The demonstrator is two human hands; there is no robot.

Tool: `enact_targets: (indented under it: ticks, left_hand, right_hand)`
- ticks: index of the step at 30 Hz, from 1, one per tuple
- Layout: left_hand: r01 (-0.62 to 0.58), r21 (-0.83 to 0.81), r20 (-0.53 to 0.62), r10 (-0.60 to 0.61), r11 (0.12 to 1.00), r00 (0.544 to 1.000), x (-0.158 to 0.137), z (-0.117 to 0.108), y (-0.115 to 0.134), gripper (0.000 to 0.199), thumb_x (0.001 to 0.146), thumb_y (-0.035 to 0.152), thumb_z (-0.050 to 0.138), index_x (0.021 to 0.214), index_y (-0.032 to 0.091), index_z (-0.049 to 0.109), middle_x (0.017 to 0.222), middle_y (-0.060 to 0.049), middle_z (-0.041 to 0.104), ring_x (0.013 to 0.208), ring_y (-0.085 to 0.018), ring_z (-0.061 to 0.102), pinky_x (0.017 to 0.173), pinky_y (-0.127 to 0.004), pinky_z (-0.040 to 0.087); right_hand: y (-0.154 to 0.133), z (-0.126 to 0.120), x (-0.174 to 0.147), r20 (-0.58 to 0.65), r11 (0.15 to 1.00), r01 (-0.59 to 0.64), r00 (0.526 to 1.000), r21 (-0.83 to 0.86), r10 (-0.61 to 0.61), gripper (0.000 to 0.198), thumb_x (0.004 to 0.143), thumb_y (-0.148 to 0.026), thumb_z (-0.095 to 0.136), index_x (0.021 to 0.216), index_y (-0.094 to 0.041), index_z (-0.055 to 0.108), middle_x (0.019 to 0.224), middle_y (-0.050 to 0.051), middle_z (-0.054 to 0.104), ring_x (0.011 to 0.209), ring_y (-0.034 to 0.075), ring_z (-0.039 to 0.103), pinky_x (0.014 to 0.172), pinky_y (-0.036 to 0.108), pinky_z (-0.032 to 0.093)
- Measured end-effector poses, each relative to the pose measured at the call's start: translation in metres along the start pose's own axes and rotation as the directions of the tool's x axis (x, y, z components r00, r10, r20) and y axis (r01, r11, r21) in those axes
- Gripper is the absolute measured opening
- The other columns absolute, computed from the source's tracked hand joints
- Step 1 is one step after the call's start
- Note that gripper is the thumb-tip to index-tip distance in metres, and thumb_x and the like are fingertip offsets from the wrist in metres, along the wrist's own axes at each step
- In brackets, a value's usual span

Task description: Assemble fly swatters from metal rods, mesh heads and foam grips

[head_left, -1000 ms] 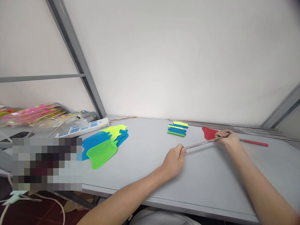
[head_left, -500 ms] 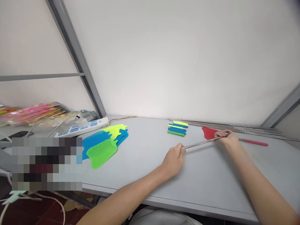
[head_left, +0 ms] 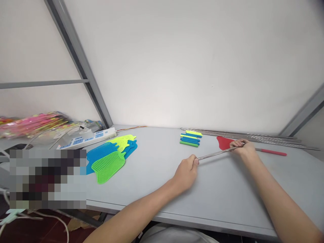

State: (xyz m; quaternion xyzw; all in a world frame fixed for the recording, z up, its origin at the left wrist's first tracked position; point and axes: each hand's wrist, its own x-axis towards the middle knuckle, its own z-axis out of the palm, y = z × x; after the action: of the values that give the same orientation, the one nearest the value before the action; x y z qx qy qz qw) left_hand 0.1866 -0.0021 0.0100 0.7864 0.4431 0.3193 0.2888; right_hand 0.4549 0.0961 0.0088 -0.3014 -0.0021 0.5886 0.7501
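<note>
A thin metal rod point(head_left: 214, 154) is stretched between my two hands above the table. My left hand point(head_left: 187, 171) is closed round its near end. Around the far end, my right hand point(head_left: 243, 148) has its fingers wrapped. Behind the right hand lies a red fly swatter head point(head_left: 224, 143), partly hidden; a red grip point(head_left: 273, 152) on a metal shaft shows on the other side of that hand. Several green, blue and yellow handle grips point(head_left: 189, 140) lie side by side beyond my left hand.
Perforated swatter heads point(head_left: 108, 167) in green, blue and yellow overlap on the left of the grey table point(head_left: 157, 175). Several long metal rods point(head_left: 265, 138) lie along the wall. A white power strip point(head_left: 88, 137) and plastic-wrapped colourful bundles point(head_left: 35, 123) stand at far left.
The view has shifted very slightly. Both hands keep their hold on the metal rod, and the things on the table lie as before.
</note>
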Motion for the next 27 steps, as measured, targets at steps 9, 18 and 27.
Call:
enact_targets:
  ticks: [9, 18, 27]
  left_hand:
    - [0.007, -0.009, 0.022, -0.006, 1.0, 1.0, -0.0001, -0.0022, 0.0019, 0.033, 0.083, 0.034, 0.015, 0.08, 0.018, 0.044, 0.059, 0.002, 0.044, 0.051, -0.01, 0.037, 0.053, -0.021, 0.031]
    - [0.01, 0.007, 0.019, -0.011, 1.0, 1.0, 0.0002, -0.0022, 0.0018, 0.034, 0.083, 0.035, 0.015, 0.079, 0.019, 0.044, 0.054, 0.003, 0.038, 0.048, -0.01, 0.034, 0.048, -0.021, 0.027]
    - [0.009, 0.008, 0.029, -0.009, 1.0, 1.0, 0.0004, -0.0026, 0.0019, 0.032, 0.083, 0.034, 0.015, 0.078, 0.019, 0.044, 0.057, 0.002, 0.041, 0.05, -0.01, 0.035, 0.05, -0.021, 0.03]
  right_hand:
    - [0.0014, -0.0016, 0.0027, 0.024, 0.999, 0.034, 0.999, -0.022, -0.034, 0.024, 0.066, -0.009, 0.028, 0.051, -0.016, 0.011, 0.035, -0.006, 0.015, 0.026, 0.004, 0.018, 0.025, 0.016, 0.02]
    - [0.001, -0.0002, 0.0006, -0.004, 1.0, 0.017, 1.0, -0.001, -0.017, 0.023, 0.066, -0.009, 0.027, 0.05, -0.017, 0.013, 0.035, -0.006, 0.016, 0.026, 0.004, 0.018, 0.026, 0.016, 0.021]
    - [0.0016, 0.0001, 0.0002, 0.02, 0.999, 0.031, 0.999, -0.029, -0.03, 0.024, 0.067, -0.01, 0.027, 0.05, -0.017, 0.012, 0.034, -0.007, 0.015, 0.026, 0.004, 0.018, 0.025, 0.015, 0.021]
